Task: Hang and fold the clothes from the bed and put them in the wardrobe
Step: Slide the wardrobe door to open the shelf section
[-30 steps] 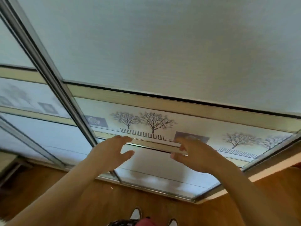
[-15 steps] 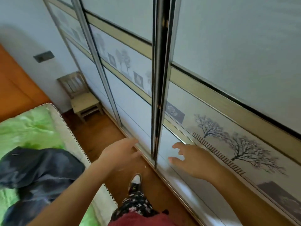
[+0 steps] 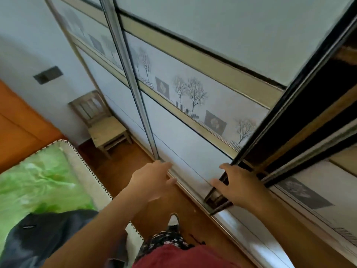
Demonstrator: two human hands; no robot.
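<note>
While standing before the wardrobe [image 3: 222, 26] with nothing in either hand, seems to be at the very first step, the opening of it, and not yet at any hanging or folding. Lays the right hand [image 3: 241, 184] on the dark edge [image 3: 295, 84] of the sliding door [image 3: 183, 144], low down near the floor, thumb on the pale panel side and fingers spread and fairly straight across the edge (presses there, as far as visible, and does not clasp). Shows already a dark gap [image 3: 324, 89] beside that edge, so counts as partly open, by judgement. Holds the left hand [image 3: 152, 180] just in front of the same door, lower and to the left, fingers apart and relaxed, thumb out, gripping nothing; cannot tell about contact of the fingertips with the panel. Reaches with both forearms forward and down, roughly side by side. Leaves the clothes to the left, as a dark garment [image 3: 44, 235] crumpled on the green bed [image 3: 38, 171], well apart from both hands. Calls next, probably, for a wider push of the door toward the left, then for a turn to the bed and a grasp on that garment.
</note>
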